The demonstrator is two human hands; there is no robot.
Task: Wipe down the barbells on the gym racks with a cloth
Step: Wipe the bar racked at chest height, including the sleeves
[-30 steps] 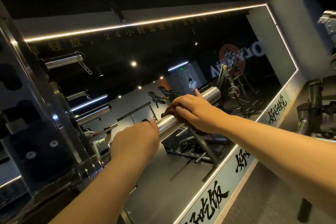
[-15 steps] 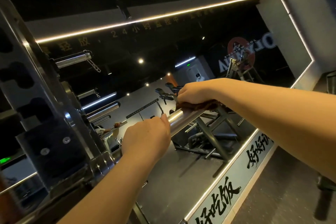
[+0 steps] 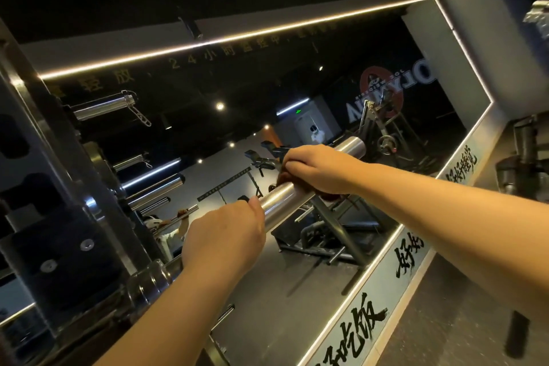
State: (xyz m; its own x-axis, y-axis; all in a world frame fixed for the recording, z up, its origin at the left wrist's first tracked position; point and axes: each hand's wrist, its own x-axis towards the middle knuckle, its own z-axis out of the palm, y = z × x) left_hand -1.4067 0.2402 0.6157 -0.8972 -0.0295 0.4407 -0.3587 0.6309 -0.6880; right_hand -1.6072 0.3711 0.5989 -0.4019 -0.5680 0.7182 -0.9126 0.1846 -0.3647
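A shiny steel barbell sleeve (image 3: 282, 199) runs from the rack at lower left up toward the mirror at centre right, and its free end (image 3: 352, 145) shows past my right hand. My left hand (image 3: 222, 235) grips the sleeve near the rack collar. My right hand (image 3: 318, 169) is curled over the sleeve farther out and presses a dark brown cloth (image 3: 332, 194) around it. Only a small edge of the cloth shows under the palm and wrist.
The steel rack upright (image 3: 68, 217) with its pegs fills the left side. A large wall mirror (image 3: 326, 98) with a lit frame stands right behind the bar and reflects gym machines. A dark machine (image 3: 523, 157) stands at the far right. Grey floor lies at lower right.
My right hand with the cloth slid inward along the sleeve, then back outward, so the sleeve's end shows again. My left hand kept its grip near the collar.
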